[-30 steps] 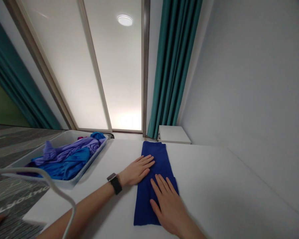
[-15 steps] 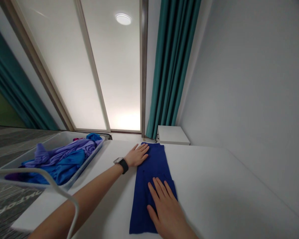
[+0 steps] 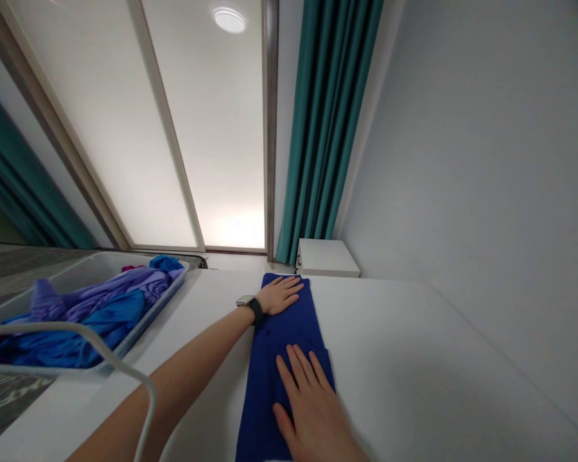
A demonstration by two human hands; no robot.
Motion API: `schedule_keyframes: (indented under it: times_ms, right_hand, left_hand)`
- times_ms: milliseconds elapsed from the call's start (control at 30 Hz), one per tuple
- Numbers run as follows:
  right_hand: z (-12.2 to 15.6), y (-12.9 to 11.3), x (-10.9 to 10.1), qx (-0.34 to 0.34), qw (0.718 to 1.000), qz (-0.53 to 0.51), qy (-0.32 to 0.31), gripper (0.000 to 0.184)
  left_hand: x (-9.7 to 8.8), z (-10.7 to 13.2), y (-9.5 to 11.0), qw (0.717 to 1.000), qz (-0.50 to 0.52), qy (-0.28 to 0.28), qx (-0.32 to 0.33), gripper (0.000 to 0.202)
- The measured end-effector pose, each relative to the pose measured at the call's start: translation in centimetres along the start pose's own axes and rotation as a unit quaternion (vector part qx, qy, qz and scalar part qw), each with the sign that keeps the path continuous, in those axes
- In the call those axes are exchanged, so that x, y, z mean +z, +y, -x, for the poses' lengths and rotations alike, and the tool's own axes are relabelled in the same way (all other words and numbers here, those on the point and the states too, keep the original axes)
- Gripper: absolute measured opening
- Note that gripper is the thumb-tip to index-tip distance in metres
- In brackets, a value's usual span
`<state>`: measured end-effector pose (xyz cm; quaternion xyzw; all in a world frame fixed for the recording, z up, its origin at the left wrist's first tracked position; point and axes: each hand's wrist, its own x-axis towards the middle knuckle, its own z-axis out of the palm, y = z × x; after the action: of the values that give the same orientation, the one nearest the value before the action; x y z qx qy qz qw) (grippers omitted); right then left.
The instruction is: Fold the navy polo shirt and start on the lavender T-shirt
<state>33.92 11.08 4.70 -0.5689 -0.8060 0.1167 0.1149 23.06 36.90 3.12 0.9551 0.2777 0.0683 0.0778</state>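
The room is rather dim. White glow fills the frosted door [image 3: 212, 141], strongest at its foot, with a bright disc [image 3: 229, 20] near its top. The wall [image 3: 486, 141] dulls to grey, darkest at the view's upper right corner. Soft shadows lie on the tabletop [image 3: 380, 308] between left arm [image 3: 197, 359] and cloth [image 3: 289, 327], and broadly toward its near right corner. Wide-angle stretch tilts the door's left side; the floor lettering [image 3: 14, 393] looks blurred.
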Motion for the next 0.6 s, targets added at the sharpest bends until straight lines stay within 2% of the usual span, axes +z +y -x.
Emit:
schedule_keyframes:
  times_ms: [167,300,467,600]
  right_hand:
    - [0.1,-0.1,-0.1,-0.001,1.000,0.006,0.004,0.063]
    - [0.0,-0.1,-0.1,0.001,1.000,0.001,0.003,0.063]
    - [0.0,0.0,-0.1,-0.003,1.000,0.000,0.007,0.061]
    - [0.0,0.0,-0.1,-0.005,1.000,0.001,0.011,0.062]
  left_hand:
    - [-0.7,0.0,-1.0,0.999,-0.011,0.011,-0.051,0.055]
    - [-1.0,1.6,-2.2,0.994,-0.029,0.055,-0.088,0.055]
    - [-0.6,3.7,-4.2,0.981,-0.017,0.055,-0.184,0.054]
    - [-0.1,4.1,-4.9,0.976,-0.009,0.066,-0.205,0.053]
